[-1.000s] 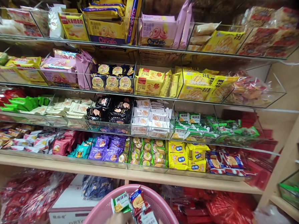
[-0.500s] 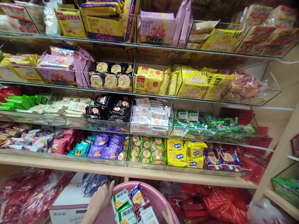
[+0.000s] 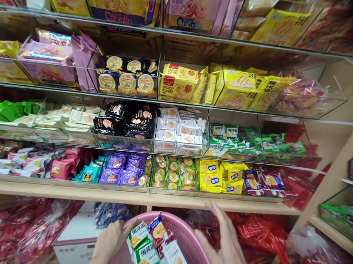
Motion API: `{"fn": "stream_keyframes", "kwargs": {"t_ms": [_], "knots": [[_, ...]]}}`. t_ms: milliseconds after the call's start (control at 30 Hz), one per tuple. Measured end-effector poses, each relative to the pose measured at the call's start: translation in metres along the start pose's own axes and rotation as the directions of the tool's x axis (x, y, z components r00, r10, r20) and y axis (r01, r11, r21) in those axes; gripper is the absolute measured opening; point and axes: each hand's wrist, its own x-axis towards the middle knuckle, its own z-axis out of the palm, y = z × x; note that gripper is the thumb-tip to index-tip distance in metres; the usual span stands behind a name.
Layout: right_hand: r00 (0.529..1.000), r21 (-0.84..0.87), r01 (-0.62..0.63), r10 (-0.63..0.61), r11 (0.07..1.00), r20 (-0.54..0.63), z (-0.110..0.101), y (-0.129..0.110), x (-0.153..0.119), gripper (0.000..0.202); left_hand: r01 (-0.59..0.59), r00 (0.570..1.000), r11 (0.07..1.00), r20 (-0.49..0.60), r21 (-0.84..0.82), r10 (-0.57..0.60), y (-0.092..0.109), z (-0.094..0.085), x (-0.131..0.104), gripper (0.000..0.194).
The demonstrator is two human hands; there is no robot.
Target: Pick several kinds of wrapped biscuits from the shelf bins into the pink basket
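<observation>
The left hand (image 3: 109, 238) has its fingers curled at the left rim of the pink basket (image 3: 180, 232), which already carries green-and-white packets (image 3: 146, 259), a blue-and-red packet (image 3: 158, 229) and a white packet (image 3: 175, 258). Above, the shelf (image 3: 168, 201) compartments look well stocked, seemingly little depleted. Beside the basket's right rim, the right hand (image 3: 225, 239) is spread, its fingers visibly holding nothing.

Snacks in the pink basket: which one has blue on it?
The packet with the round cracker picture, just right of the upper green-and-white packet. No other visible packet in the basket shows blue.
</observation>
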Motion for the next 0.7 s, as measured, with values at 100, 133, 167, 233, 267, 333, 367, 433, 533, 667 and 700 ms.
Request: {"fn": "stream_keyframes", "kwargs": {"t_ms": [100,133,167,233,267,333,367,433,533,667,700], "knots": [[0.971,-0.029,0.238,-0.239,0.971,-0.022,-0.027,-0.015,0.056,0.055,-0.061,0.998,0.994,0.007,0.091,0.06,-0.001,0.001,0.0,0.043],[0.947,-0.045,0.318,-0.319,0.947,-0.032,-0.035,-0.023,0.077,0.052,-0.088,0.996,0.987,0.006,0.135,0.088,0.0,0.002,0.0,0.046],[0.912,-0.072,0.402,-0.406,0.913,-0.054,-0.042,-0.03,0.098,0.05,-0.109,0.994,0.978,0.008,0.179,0.11,0.0,0.002,-0.001,0.052],[0.836,-0.15,0.533,-0.546,0.833,-0.055,-0.052,-0.042,0.14,0.048,-0.139,0.99,0.959,0.012,0.245,0.141,0.0,0.002,-0.001,0.061],[0.809,-0.196,0.569,-0.586,0.799,-0.044,-0.054,-0.047,0.16,0.048,-0.145,0.989,0.954,0.01,0.261,0.147,0.001,0.002,-0.001,0.064],[0.785,-0.292,0.59,-0.619,0.753,-0.009,-0.057,-0.052,0.197,0.046,-0.144,0.989,0.954,0.003,0.263,0.148,0.001,0.001,-0.002,0.067],[0.781,-0.336,0.591,-0.624,0.734,0.01,-0.057,-0.052,0.214,0.046,-0.143,0.989,0.954,0.0,0.262,0.149,0.001,0.001,-0.002,0.068],[0.787,-0.4,0.586,-0.613,0.705,0.073,-0.056,-0.05,0.241,0.047,-0.149,0.988,0.951,0.002,0.27,0.154,0.001,0.0,-0.003,0.069],[0.803,-0.458,0.581,-0.565,0.673,0.189,-0.052,-0.044,0.267,0.049,-0.158,0.987,0.945,0.008,0.286,0.163,0.001,-0.002,-0.004,0.069],[0.809,-0.49,0.579,-0.531,0.651,0.252,-0.044,-0.038,0.279,0.047,-0.135,0.991,0.96,0.018,0.246,0.135,0.002,-0.003,-0.006,0.064],[0.808,-0.492,0.58,-0.534,0.65,0.248,-0.043,-0.038,0.28,0.048,-0.133,0.991,0.96,0.02,0.245,0.132,0.002,-0.002,-0.006,0.065]]}}
